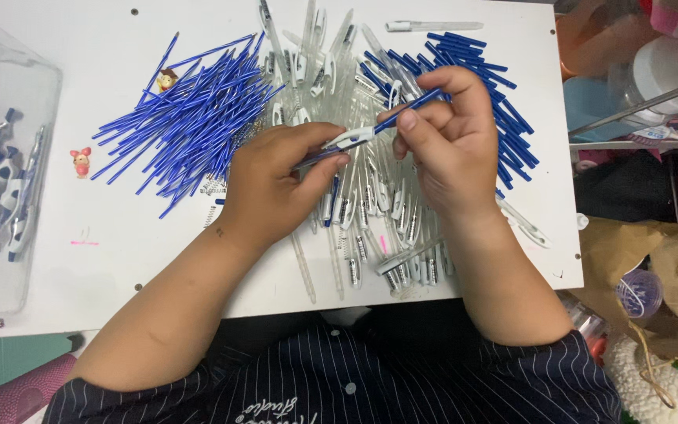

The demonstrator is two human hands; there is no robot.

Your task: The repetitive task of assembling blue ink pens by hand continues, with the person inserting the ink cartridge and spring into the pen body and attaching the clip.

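Over the middle of a white table (pixel 119 259), both hands hold one pen (pixel 359 137) between them. My left hand (pixel 276 184) grips its clear and white barrel end. My right hand (pixel 445 141) pinches the blue part that sticks up to the right. Under the hands lies a heap of clear pen barrels (pixel 362 228) with white clips. A pile of thin blue ink tubes (pixel 190 118) spreads out to the left. More blue pen parts (pixel 504 118) lie behind my right hand.
A clear plastic bin (pixel 1 173) with finished blue and white pens stands at the left edge. Two small toy figures (pixel 81 161) sit on the table near the tubes. Small metal springs (pixel 213 188) lie by my left hand. Bags and containers (pixel 653 267) crowd the right side.
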